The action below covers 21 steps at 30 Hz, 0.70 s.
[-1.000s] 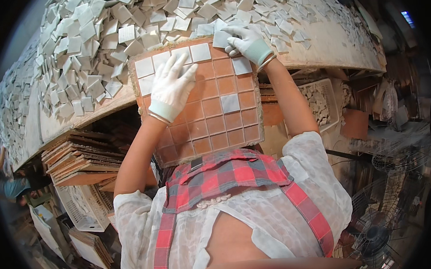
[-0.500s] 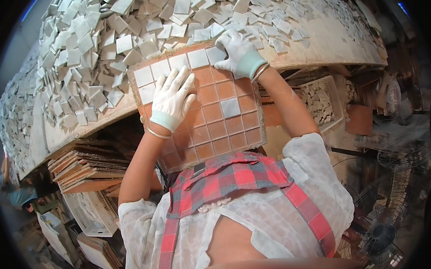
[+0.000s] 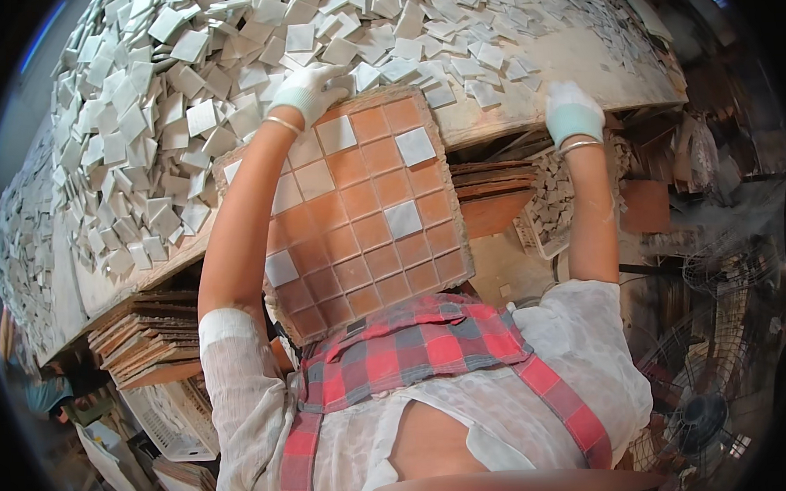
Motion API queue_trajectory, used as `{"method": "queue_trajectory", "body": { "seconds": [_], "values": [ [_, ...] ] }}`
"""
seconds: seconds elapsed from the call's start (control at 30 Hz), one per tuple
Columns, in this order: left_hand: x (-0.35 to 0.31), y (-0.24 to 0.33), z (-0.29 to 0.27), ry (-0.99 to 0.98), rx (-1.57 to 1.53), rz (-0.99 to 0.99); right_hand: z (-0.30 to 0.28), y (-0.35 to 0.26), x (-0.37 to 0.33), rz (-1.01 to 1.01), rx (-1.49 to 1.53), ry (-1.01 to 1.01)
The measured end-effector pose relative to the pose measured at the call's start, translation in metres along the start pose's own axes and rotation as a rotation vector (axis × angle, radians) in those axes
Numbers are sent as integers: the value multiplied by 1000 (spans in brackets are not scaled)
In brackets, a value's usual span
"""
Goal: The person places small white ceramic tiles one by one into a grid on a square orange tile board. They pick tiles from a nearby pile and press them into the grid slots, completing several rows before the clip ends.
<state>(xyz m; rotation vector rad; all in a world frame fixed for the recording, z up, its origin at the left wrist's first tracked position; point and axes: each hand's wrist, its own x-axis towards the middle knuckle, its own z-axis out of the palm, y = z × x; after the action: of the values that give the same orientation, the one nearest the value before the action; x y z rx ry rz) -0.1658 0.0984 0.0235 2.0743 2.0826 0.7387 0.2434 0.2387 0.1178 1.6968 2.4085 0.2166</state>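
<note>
A square gridded tray (image 3: 372, 262) with reddish-brown cells leans between my checked apron and the worktable's edge. Several cells hold white square tiles (image 3: 402, 220), scattered among bare ones. My left hand (image 3: 305, 90), in a white glove with a pale green cuff, is at the tray's far edge beside the loose tiles. Its fingers point right and look apart; whether they touch a tile I cannot make out. Some upper-left cells are hidden by my left forearm. Away from the tray, my right hand (image 3: 574, 113), gloved alike, is over the table's front edge. Its fingers are foreshortened and blurred.
Loose white tiles (image 3: 201, 118) heap across the curved wooden table (image 3: 569, 67). Stacked boards (image 3: 147, 340) and a white plastic crate (image 3: 168, 418) stand below left. Another crate of small pieces (image 3: 551, 205) sits below right, near a caged fan (image 3: 703, 412).
My left hand has moved from the tray's surface to its far edge; my right has swung right, off the tray. The tray has tilted slightly, and some top-row cells now show no white tile.
</note>
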Motion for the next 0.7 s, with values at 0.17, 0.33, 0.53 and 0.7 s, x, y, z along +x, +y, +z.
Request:
{"method": "queue_trajectory", "body": {
  "seconds": [0.17,0.33,0.53,0.7],
  "values": [
    [29,-1,1,-245,202,-36,24,-72,42,-575,712,289],
    [3,0,-9,114,-277,-153,44,-145,91,-849,754,223],
    [-82,47,-25,508,-161,142,49,-148,113,-745,725,233],
    [-151,88,-19,215,113,242,29,-159,83,-861,966,314]
  ]
}}
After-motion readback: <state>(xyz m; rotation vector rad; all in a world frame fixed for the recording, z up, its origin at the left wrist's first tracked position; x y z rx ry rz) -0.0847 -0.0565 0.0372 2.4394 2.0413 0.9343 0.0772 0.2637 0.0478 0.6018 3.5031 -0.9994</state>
